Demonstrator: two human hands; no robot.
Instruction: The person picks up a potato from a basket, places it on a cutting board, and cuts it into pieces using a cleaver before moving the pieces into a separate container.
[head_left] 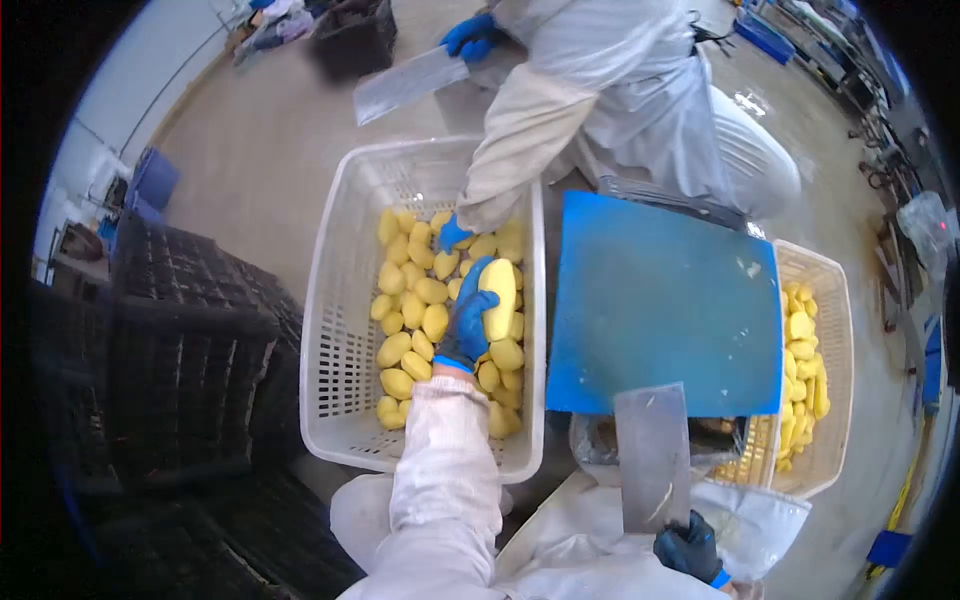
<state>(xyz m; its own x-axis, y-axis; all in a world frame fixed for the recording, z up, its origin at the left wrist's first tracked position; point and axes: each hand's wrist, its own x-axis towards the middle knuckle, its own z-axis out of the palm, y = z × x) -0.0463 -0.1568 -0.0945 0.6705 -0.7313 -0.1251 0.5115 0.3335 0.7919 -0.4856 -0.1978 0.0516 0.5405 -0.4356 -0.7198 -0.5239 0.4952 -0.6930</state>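
My left hand point(467, 322), in a blue glove, is closed around a large peeled potato point(499, 300). It is inside a white plastic basket point(314, 330), just above many other peeled potatoes point(394, 349). My right hand point(688, 545), in a dark glove, grips a cleaver point(653, 460) by its handle, which the fingers hide. The broad blade points away from me, its far end at the near edge of a blue cutting board point(665, 300).
Across from me a co-worker's blue-gloved hand point(456, 233) reaches into the same basket; their other hand point(470, 38) holds another cleaver point(410, 84). Cut potato pieces point(800, 370) fill a basket point(838, 400) right of the board. Dark crates point(190, 340) stand at left.
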